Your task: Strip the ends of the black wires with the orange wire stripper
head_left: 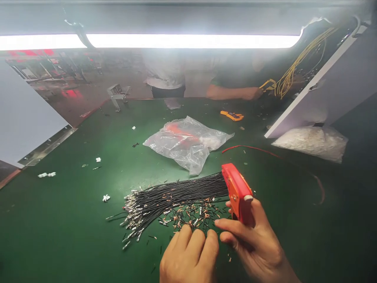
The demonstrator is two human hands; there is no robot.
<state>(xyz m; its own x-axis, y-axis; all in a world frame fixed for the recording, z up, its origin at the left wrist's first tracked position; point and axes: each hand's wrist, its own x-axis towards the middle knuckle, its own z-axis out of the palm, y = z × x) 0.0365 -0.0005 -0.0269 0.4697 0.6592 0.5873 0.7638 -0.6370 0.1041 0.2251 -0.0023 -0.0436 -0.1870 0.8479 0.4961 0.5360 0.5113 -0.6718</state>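
My right hand [262, 243] is wrapped round a red and orange wire stripper [238, 190], its head pointing up and away from me. Close beside it on the left, my left hand [190, 255] has its fingers curled down; whatever they hold, if anything, is hidden behind the knuckles. Beyond both hands lies a long bundle of black wires [179, 190], with crimped metal terminals at its left end. The stripper covers the bundle's right end. Small cut wire scraps [191, 214], black and copper, are strewn between the bundle and my fingers.
A clear plastic bag [188, 141] with something red inside lies mid-table. Behind it are orange pliers [232, 115]. A filled bag [312, 142] sits by the right panel, near a red wire [253, 147]. Across the table, a person's hand [253, 93] is near yellow wires [290, 70].
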